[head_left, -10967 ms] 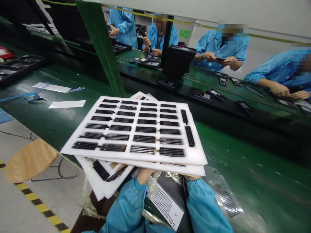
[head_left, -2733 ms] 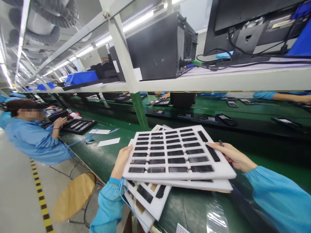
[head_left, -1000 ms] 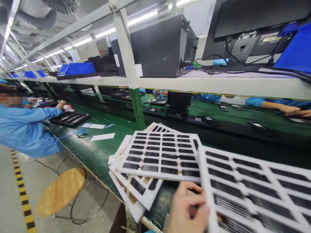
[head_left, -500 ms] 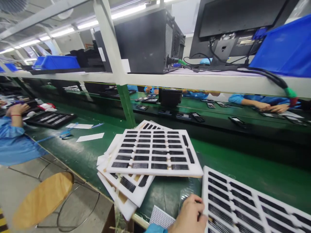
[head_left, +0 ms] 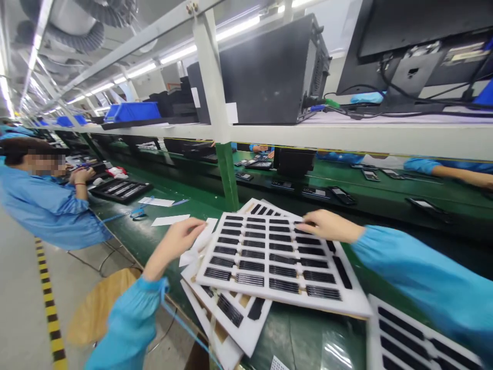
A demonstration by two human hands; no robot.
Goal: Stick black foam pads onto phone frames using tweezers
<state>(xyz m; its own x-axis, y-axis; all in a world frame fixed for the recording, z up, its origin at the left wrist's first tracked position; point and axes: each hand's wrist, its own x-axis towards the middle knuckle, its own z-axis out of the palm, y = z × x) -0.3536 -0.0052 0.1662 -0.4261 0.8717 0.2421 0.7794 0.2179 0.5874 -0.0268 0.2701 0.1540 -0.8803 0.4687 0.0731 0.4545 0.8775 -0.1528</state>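
A white foam tray (head_left: pixel 287 293) with rows of slots full of thin black strips lies tilted on top of a stack. Over its far right part is my right hand (head_left: pixel 327 225), fingers bent and drawn together at a slot of strips; what the fingertips pinch, if anything, is too small to make out. My left hand (head_left: pixel 175 244) hovers by the tray's left edge, above white sheets (head_left: pixel 192 254), with fingers stretched out and nothing visible in them. Beneath the top tray, another white foam tray (head_left: pixel 252 334) sticks out toward me, with strips in some slots.
A second strip-filled tray (head_left: pixel 373 329) lies at the lower right, under my right sleeve. White paper slips (head_left: pixel 169 220) and a blue cord (head_left: pixel 140 211) lie to the left. A green post (head_left: pixel 227 177) rises behind the stack. A co-worker (head_left: pixel 46 195) sits at the left, near a wooden stool (head_left: pixel 100 303).
My right hand has come to the far right of the top tray, and my left hand has come in by its left edge. A hand was at the lower-right tray before. The view has swung left.
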